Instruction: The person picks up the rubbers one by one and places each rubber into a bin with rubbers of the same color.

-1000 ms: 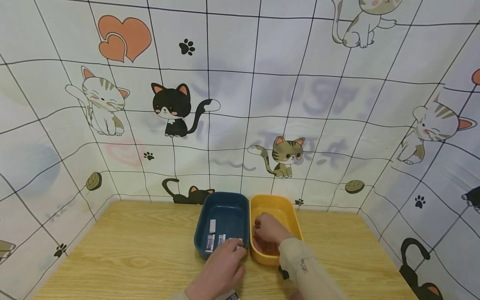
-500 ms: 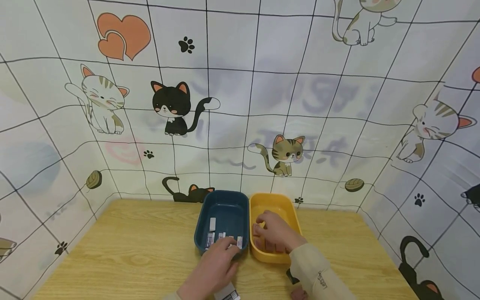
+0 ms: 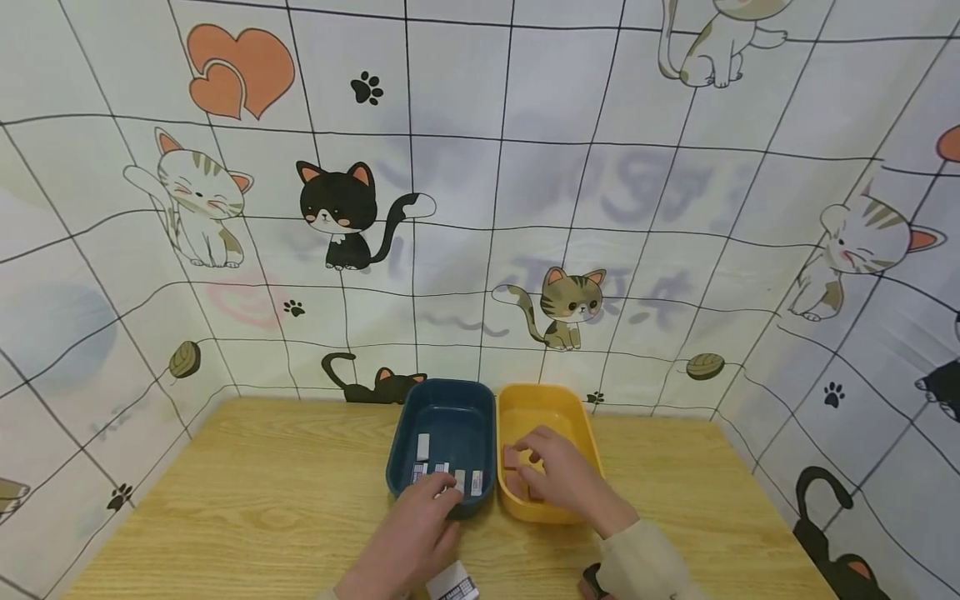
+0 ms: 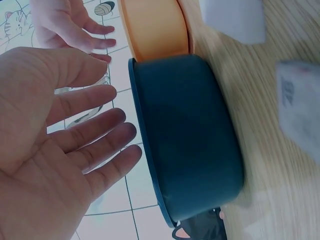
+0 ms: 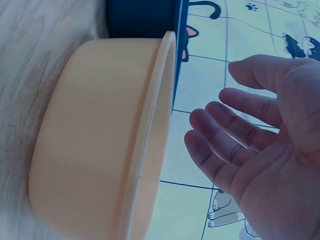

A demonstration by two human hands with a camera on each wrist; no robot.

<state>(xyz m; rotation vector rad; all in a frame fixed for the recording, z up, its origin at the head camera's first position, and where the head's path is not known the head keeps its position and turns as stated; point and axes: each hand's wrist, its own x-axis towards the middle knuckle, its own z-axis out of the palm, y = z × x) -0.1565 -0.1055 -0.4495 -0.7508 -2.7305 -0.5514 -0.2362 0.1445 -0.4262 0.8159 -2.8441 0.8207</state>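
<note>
My left hand (image 3: 416, 517) hovers over the near edge of a dark blue plastic bin (image 3: 452, 408). In the left wrist view its fingers (image 4: 95, 130) are spread and hold nothing. Inside the bin lie several small white blocks (image 3: 477, 482), some with dark print; my hand hides part of them. My right hand (image 3: 566, 479) is above the yellow bin (image 3: 551, 402), near several pinkish blocks (image 3: 511, 457). In the right wrist view, the loosely bent fingers (image 5: 215, 150) of that hand are apart from the thumb, with nothing between them.
The bins stand side by side on a wooden table (image 3: 285, 483), close to a cat-print wall covering (image 3: 465, 183). A white printed packet (image 3: 453, 583) lies at the near edge. A black object (image 3: 592, 579) with something pinkish is partly hidden by the right sleeve (image 3: 648, 558).
My left hand has drawn back slightly left and toward me, uncovering white blocks. The right hand has shifted a little right, and its fingers have spread, showing more of the pinkish blocks.
</note>
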